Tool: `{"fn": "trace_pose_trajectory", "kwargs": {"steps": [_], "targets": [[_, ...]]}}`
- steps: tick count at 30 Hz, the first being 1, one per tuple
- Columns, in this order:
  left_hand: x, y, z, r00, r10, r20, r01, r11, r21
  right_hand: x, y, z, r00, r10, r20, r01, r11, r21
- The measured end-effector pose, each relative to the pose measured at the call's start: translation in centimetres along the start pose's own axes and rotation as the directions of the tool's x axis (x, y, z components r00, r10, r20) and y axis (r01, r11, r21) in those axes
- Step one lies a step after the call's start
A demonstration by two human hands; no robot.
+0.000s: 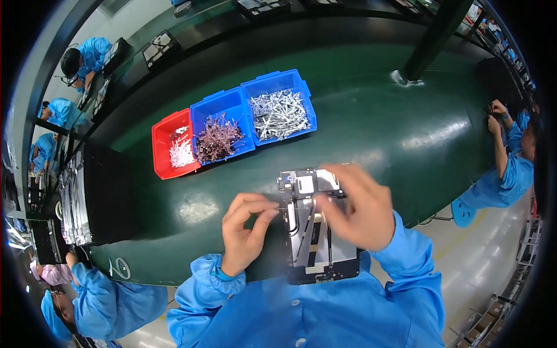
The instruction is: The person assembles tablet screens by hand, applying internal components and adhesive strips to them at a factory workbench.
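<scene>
Extending beneath right hand (364,210): opened device (343,250)

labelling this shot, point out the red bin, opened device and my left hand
Red bin (177,172), head view: its near wall
Opened device (323,239), head view: middle of its inner face
Left hand (241,237), head view: middle of the hand

From afar I count: one left hand (243,235) and one right hand (365,211) of the wearer, one opened tablet (345,250) between, one red bin (159,149), two blue bins (230,104), one post (434,46); small parts (280,115) in the bins, too many to number.
</scene>
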State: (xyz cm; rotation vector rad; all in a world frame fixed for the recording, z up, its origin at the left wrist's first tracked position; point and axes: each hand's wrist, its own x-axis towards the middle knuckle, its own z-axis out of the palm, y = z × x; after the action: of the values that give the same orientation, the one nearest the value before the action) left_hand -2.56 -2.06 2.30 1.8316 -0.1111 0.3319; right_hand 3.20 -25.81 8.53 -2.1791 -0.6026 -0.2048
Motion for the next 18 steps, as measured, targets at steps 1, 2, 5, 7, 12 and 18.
{"fn": "trace_pose_trajectory", "kwargs": {"steps": [1,2,5,7,12,18], "targets": [[0.0,0.1,0.2,1.000,0.006,0.008,-0.006,1.000,0.003,-0.2,0.0,0.8,0.996,-0.088,0.035,0.081,0.984,0.156],[0.1,0.3,0.4,1.000,0.023,0.004,-0.023,1.000,-0.016,-0.2,-0.3,1.5,0.993,-0.080,0.092,0.055,0.968,0.246],[0.1,0.5,0.6,0.998,0.065,-0.009,-0.065,0.998,-0.011,-0.4,0.0,3.6,0.985,-0.092,0.148,0.041,0.946,0.320],[0.0,0.5,0.5,0.994,0.112,-0.009,-0.111,0.991,0.070,-0.7,0.1,4.3,0.982,-0.107,0.152,0.056,0.950,0.307],[0.4,0.5,0.4,0.980,0.197,0.006,-0.195,0.965,0.173,-0.6,0.2,4.6,0.991,-0.118,0.057,0.094,0.942,0.322],[0.7,0.6,0.0,0.996,0.077,0.043,-0.083,0.985,0.149,-0.6,0.9,4.9,0.992,-0.108,0.062,0.084,0.948,0.306]]}}
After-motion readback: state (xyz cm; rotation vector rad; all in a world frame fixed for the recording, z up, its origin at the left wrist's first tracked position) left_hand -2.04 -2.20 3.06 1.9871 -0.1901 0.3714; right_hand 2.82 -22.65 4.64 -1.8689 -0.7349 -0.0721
